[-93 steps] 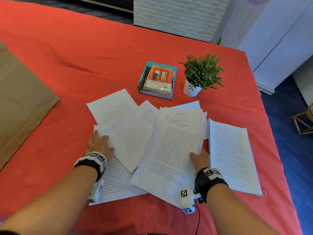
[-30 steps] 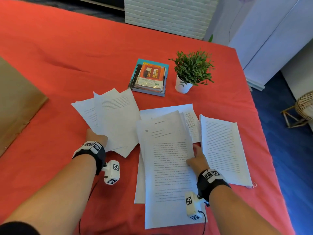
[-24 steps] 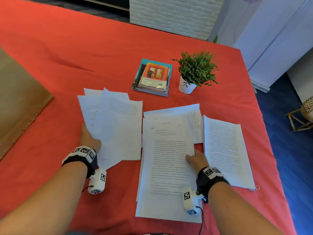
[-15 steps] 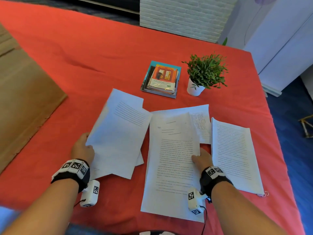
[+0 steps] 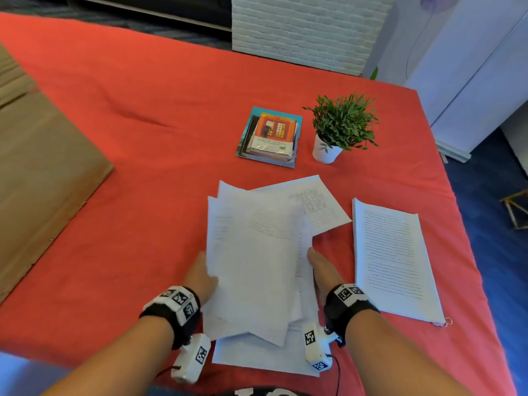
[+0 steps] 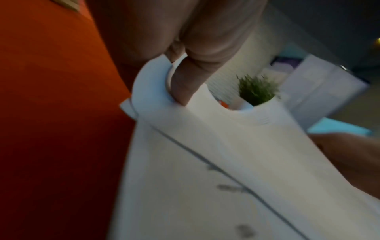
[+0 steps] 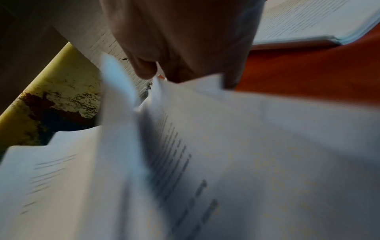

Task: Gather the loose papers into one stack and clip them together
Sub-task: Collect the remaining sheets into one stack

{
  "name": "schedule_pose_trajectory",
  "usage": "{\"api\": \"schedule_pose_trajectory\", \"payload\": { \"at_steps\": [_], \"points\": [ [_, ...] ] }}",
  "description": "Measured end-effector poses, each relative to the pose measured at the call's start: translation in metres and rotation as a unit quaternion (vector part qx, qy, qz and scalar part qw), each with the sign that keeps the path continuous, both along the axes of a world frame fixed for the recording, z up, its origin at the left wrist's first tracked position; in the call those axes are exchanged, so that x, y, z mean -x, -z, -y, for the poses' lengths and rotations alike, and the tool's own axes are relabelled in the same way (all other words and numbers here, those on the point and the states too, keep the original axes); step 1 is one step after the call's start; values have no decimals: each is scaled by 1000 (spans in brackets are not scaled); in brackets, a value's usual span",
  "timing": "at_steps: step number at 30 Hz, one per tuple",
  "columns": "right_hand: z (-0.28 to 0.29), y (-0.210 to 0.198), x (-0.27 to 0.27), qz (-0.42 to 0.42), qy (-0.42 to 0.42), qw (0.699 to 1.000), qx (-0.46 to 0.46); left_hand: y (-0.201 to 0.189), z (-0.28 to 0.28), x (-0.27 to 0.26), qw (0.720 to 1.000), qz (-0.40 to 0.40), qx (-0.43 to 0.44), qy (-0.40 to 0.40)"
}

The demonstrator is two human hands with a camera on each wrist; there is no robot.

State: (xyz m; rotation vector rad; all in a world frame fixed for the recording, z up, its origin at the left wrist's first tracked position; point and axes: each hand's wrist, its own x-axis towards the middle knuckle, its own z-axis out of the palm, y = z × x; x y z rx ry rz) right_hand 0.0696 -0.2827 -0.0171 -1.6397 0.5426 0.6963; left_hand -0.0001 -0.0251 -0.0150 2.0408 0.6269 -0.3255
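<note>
L hand [image 5: 201,277] grips loose papers [image 5: 254,261] — plant [image 5: 344,121] potted.

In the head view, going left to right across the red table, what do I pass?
Brown cardboard sheet → left hand gripping the loose white printed sheets → right hand at their right edge → separate thick stack of printed white pages lying flat. The stacked colourful books and potted green plant sit farther back.

Big red cloth [image 5: 160,115] covers the whole table. Behind it there's a white-painted brick wall section [image 5: 303,27], pale blue-white cabinet doors [image 5: 474,81] on the right, dark blue carpet [image 5: 497,224], and a bit of wooden furniture leg [image 5: 514,210] poking in.
</note>
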Motion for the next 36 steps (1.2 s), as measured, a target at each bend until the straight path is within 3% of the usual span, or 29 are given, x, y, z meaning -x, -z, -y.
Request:
{"api": "schedule_pose_trajectory", "payload": {
  "at_steps": [4, 7, 10, 13, 18, 23, 25, 29, 32, 34, 36],
  "points": [
    [-2, -7, 11, 6, -52, 999, -11, 3, 30, -1, 994, -20, 6, 104],
    [8, -1, 14, 40, -87, 992, 87, 6, 33, -21, 995, -7, 46, 87],
    [32, 3, 14, 38, -107, 985, 129, 7, 17, -61, 996, 49, -57, 40],
    [49, -7, 21, 21, -163, 973, 164, 1, 3, -99, 991, 49, -118, 35],
    [66, -9, 25, 4, -197, 965, 173, 13, -2, -127, 981, -26, -143, 132],
    [66, 3, 25, 9, -211, 967, 140, 16, 9, -126, 960, -51, -181, 209],
    [64, 5, 24, 25, -191, 971, 143, 8, 7, -122, 966, -13, -201, 163],
    [67, 7, 13, 42, -42, 979, 194, -19, -15, -106, 975, 116, -171, -79],
    [71, 18, 4, 60, 37, 981, 178, -40, -25, -90, 972, 123, -123, -156],
    [72, 34, -5, 69, 45, 984, 161, -48, -24, -77, 969, 117, -94, -195],
    [59, 25, -7, 82, 33, 982, 168, -53, -21, -62, 958, 127, -79, -245]
  ]
}}
